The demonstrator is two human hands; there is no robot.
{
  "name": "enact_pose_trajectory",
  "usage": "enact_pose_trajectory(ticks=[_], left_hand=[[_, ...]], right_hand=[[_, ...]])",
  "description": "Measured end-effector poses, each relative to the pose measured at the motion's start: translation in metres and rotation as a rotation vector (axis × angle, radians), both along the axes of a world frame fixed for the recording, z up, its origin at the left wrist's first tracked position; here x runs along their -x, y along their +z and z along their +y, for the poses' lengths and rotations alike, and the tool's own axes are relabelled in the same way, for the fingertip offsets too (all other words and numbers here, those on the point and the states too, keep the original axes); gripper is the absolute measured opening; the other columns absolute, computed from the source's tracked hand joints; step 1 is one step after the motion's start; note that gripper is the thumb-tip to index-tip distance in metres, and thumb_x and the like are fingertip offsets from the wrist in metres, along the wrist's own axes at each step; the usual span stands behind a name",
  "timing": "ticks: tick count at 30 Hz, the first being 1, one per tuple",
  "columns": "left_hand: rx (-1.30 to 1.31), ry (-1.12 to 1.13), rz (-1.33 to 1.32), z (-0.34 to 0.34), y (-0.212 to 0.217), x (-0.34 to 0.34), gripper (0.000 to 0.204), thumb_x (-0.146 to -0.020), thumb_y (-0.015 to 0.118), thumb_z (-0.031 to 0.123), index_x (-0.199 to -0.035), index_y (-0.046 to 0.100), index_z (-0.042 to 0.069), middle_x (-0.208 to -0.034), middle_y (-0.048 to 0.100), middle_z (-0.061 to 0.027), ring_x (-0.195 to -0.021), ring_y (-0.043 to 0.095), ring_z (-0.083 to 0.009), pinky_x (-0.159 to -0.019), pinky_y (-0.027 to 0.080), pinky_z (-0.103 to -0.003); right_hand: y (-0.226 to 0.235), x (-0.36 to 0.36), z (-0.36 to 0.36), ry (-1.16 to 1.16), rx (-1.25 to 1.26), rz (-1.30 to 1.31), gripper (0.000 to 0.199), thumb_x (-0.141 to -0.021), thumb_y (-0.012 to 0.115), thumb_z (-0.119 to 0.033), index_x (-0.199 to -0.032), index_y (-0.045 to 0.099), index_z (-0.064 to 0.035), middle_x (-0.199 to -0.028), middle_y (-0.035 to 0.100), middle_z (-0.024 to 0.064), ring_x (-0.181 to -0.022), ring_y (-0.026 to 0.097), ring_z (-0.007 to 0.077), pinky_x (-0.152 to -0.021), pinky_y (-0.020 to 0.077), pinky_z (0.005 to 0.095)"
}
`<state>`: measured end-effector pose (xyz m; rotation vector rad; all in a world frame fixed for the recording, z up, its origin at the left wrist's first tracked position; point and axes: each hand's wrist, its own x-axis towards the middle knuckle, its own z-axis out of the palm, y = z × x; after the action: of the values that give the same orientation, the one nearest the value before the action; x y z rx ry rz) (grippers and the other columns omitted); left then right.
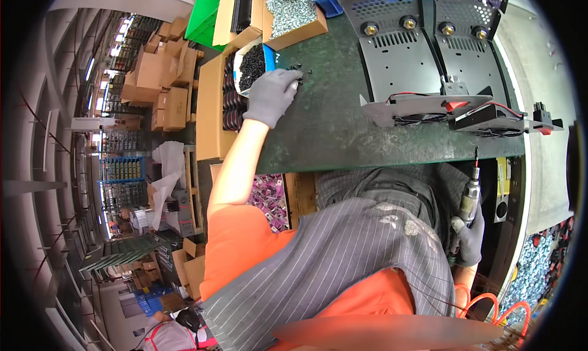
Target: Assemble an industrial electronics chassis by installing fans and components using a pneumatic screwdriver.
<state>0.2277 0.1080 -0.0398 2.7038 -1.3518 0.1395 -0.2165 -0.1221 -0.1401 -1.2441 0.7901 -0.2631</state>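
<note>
My left hand (272, 98), in a grey glove, reaches over the green bench top (331, 112). Its fingers are bent and pressed together beside a few loose small black screws (295, 67); whatever is between the fingertips is too small to make out. More black screws (252, 68) fill a white tub just behind that hand. Down at the right, below the bench edge, my right hand (468, 241), also gloved, is wrapped round a power screwdriver (470, 199) with its bit pointing up and away from me. Two dark metal panels (401, 63) with brass-coloured fittings lie at the far right.
An open carton of silver screws (301, 40) and a carton of black strips (228, 20) stand at the back, near a green bin (205, 14). A long cardboard box (211, 106) borders the bench's left. An orange coiled hose (490, 299) hangs near my right forearm.
</note>
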Motion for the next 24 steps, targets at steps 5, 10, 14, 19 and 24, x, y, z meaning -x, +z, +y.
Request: enact_pose_trajectory(ticks=[5,10,14,19,24], left_hand=[[-0.087,-0.262,-0.277,-0.024,-0.029,-0.031,0.016,-0.079,0.059,0.019,-0.090,0.070,0.019,-0.082,0.067,-0.0007,-0.081,0.062,-0.0191,-0.068,0.049,-0.034],[-0.219,-0.234,-0.212,-0.034,-0.029,-0.033,0.016,-0.078,0.058,0.019,-0.090,0.069,0.018,-0.084,0.067,-0.0032,-0.083,0.061,-0.0213,-0.073,0.049,-0.036],[0.021,-0.160,-0.151,-0.031,-0.030,-0.026,0.018,-0.077,0.060,0.017,-0.092,0.067,0.012,-0.088,0.065,-0.0066,-0.078,0.061,-0.0208,-0.073,0.050,-0.034],[0.595,0.122,1.503,-0.013,-0.021,0.046,0.023,-0.088,0.056,0.016,-0.106,0.061,0.000,-0.079,0.059,-0.0007,-0.060,0.049,-0.0040,-0.048,0.035,-0.017],[0.513,-0.034,1.978,-0.049,-0.040,0.133,0.038,-0.091,0.055,0.027,-0.113,0.053,-0.003,-0.073,0.046,-0.0015,-0.058,0.039,-0.0047,-0.046,0.029,-0.017]], right_hand=[[0.004,-0.001,0.007,-0.012,-0.005,0.018,0.069,-0.069,0.073,-0.021,-0.128,0.044,0.0014,-0.103,0.053,0.0021,-0.091,0.048,0.0117,-0.085,0.0396,0.0267],[0.005,-0.004,0.012,-0.009,0.052,0.052,0.065,-0.070,0.072,-0.021,-0.125,0.046,0.0015,-0.098,0.052,0.0006,-0.087,0.047,0.0110,-0.081,0.0396,0.0253],[0.012,-0.009,0.017,-0.043,0.099,0.014,0.062,-0.071,0.070,-0.021,-0.124,0.047,0.0012,-0.096,0.052,0.0002,-0.087,0.046,0.0101,-0.081,0.0393,0.0252],[0.009,-0.006,0.013,-0.054,0.045,0.008,0.063,-0.070,0.071,-0.021,-0.123,0.048,0.0016,-0.097,0.052,0.0003,-0.087,0.047,0.0105,-0.081,0.0390,0.0248],[0.041,-0.011,0.016,-0.065,-0.129,-0.092,0.070,-0.062,0.073,-0.014,-0.125,0.047,0.0016,-0.099,0.054,0.0007,-0.088,0.049,0.0102,-0.081,0.0400,0.0246]])
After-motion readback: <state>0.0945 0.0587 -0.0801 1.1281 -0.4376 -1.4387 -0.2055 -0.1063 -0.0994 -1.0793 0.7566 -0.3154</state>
